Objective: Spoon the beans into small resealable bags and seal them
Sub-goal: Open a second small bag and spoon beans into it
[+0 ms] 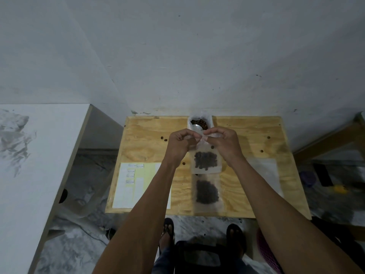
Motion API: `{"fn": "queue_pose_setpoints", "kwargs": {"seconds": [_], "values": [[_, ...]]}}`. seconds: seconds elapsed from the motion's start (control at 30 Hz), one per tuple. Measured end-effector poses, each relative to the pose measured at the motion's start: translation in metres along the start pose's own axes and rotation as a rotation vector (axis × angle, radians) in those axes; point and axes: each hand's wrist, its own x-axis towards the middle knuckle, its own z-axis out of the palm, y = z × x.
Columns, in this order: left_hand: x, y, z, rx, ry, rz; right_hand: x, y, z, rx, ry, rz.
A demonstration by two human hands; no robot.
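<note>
A small clear bag [205, 162] with dark beans in its lower half hangs above the plywood table [246, 184]. My left hand [180, 144] and my right hand [223, 143] both pinch its top edge, fingertips close together. A second bag of beans [207, 192] lies flat on the table just below it. At the table's far edge stands a clear container of beans [199, 122] with a metal spoon [196, 127] resting in it.
A sheet of labels [128, 184] lies at the table's front left. Empty clear bags [264, 173] lie at the right. Loose beans [164, 138] dot the wood. A white cabinet [29, 175] stands left; a wall is close behind.
</note>
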Motion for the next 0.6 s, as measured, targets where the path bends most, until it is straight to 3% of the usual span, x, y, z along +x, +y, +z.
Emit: {"fn": "queue_pose_setpoints", "kwargs": {"seconds": [0.23, 0.37, 0.6], "values": [[0.000, -0.011, 0.011, 0.028, 0.100, 0.068, -0.004, 0.009, 0.006, 0.042, 0.081, 0.029], [0.000, -0.016, 0.003, -0.059, 0.118, -0.022, -0.004, 0.015, -0.004, 0.143, -0.012, 0.098], [-0.004, -0.026, 0.001, -0.031, 0.063, -0.180, -0.014, 0.021, -0.002, 0.172, 0.033, 0.178]]}}
